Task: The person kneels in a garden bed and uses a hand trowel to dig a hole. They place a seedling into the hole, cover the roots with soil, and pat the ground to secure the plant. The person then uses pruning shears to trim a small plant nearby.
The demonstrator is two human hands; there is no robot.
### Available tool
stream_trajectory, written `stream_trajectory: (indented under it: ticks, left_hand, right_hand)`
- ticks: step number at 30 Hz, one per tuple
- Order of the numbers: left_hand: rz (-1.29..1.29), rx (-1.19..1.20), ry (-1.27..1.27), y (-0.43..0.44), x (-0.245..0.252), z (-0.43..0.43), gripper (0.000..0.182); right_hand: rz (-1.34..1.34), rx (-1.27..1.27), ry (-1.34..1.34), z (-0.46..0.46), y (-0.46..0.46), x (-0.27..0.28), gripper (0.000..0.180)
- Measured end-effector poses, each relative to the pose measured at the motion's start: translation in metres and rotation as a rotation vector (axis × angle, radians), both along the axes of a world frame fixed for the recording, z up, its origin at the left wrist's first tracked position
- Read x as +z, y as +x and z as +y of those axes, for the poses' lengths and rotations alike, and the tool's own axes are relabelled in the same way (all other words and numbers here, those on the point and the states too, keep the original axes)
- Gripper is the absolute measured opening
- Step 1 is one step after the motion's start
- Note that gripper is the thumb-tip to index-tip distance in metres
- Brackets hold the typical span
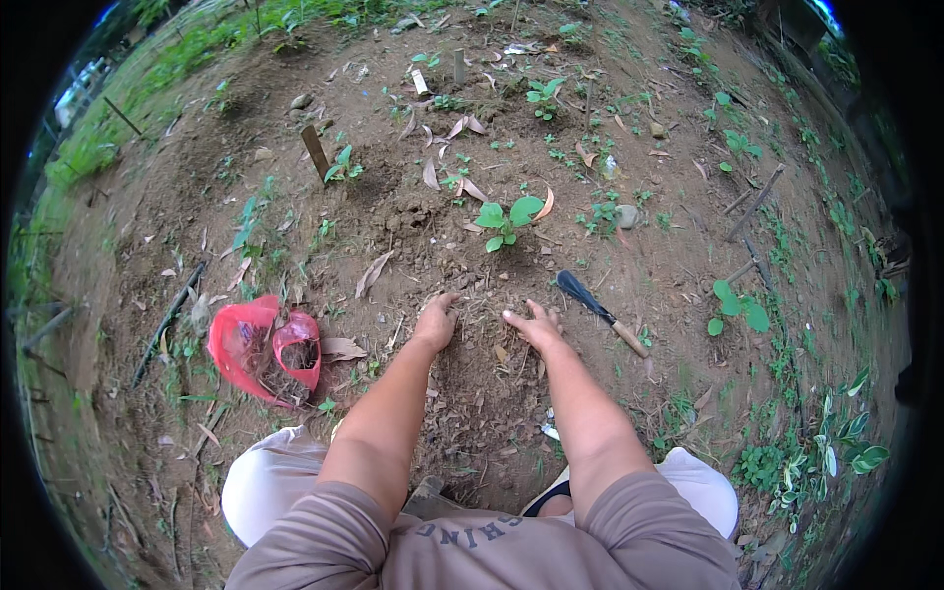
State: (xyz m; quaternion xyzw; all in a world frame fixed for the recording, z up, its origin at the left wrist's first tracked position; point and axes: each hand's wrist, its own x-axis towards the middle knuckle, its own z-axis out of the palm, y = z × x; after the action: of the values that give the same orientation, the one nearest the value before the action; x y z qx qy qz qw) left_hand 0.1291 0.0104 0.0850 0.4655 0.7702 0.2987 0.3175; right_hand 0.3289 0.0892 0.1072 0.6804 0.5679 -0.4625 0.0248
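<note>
My left hand [437, 322] is low over the bare soil [479, 376], its fingers pointing inward and partly curled; I see nothing held in it. Across a strip of crumbly earth and dry litter, my right hand [536, 327] faces it with thumb and fingers spread. Beyond both hands grows a young broad-leaved seedling [507, 221]. A trowel-like hand tool with a dark blade and wooden handle [601, 312] lies on the ground to the right of my right hand. Left of my left arm sits an open red plastic bag [247, 354] containing dry plant litter.
Short wooden stakes [315, 153] stand near other seedlings [544, 96]. Another seedling [737, 308] grows at right, beside sticks [756, 200]. A dark stick or pipe [169, 324] lies left of the bag. A grey stone [627, 216] and dry leaves [374, 273] dot the soil.
</note>
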Motion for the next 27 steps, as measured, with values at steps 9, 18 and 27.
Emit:
stream_trajectory:
  ticks: [9, 18, 27]
  left_hand:
    - [-0.093, 0.553, 0.346, -0.087, -0.062, 0.003, 0.011]
    - [0.311, 0.807, 0.085, -0.091, 0.006, -0.014, 0.023]
    - [0.125, 0.496, -0.27, -0.033, -0.015, -0.019, 0.041]
  right_hand:
    - [0.206, 0.437, 0.311, -0.027, -0.042, -0.023, 0.035]
    - [-0.043, 0.425, 0.24, -0.028, -0.068, 0.048, 0.051]
    - [0.011, 0.582, 0.227, 0.056, -0.112, 0.006, 0.044]
